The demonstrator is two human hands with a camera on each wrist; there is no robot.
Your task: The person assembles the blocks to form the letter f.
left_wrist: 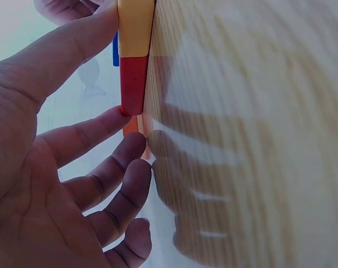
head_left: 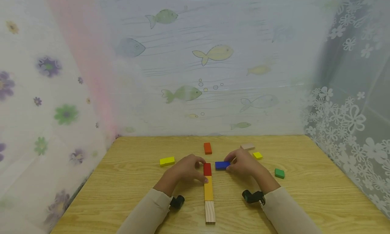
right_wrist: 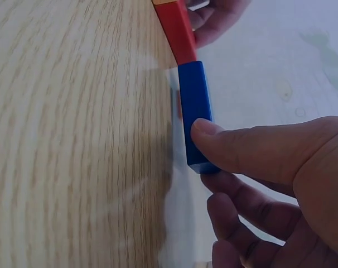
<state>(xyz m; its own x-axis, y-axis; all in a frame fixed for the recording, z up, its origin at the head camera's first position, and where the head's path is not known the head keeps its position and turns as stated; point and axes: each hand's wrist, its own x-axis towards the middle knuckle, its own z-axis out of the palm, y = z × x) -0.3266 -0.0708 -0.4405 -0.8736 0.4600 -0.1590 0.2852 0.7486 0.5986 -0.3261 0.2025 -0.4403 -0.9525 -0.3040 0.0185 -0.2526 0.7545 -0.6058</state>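
A red block (head_left: 207, 169), a yellow-orange block (head_left: 208, 189) and a plain wooden block (head_left: 210, 212) lie end to end in a straight row. My left hand (head_left: 189, 168) is at the row's left side. Its thumb touches the orange block and its index fingertip meets the far end of the red block (left_wrist: 133, 84); the other fingers are loosely bent. Just right of the red block, my right hand (head_left: 243, 163) pinches a blue block (head_left: 222, 165) at its right end between thumb and fingers. The blue block (right_wrist: 194, 106) points its free end towards the red one.
Beyond the row lies an orange-red block (head_left: 208, 148). A yellow block (head_left: 167, 161) is on the left. To the right are a plain wooden block (head_left: 247, 147), a small yellow block (head_left: 257, 156) and a green block (head_left: 279, 173). Patterned curtains surround the wooden table (head_left: 122, 193).
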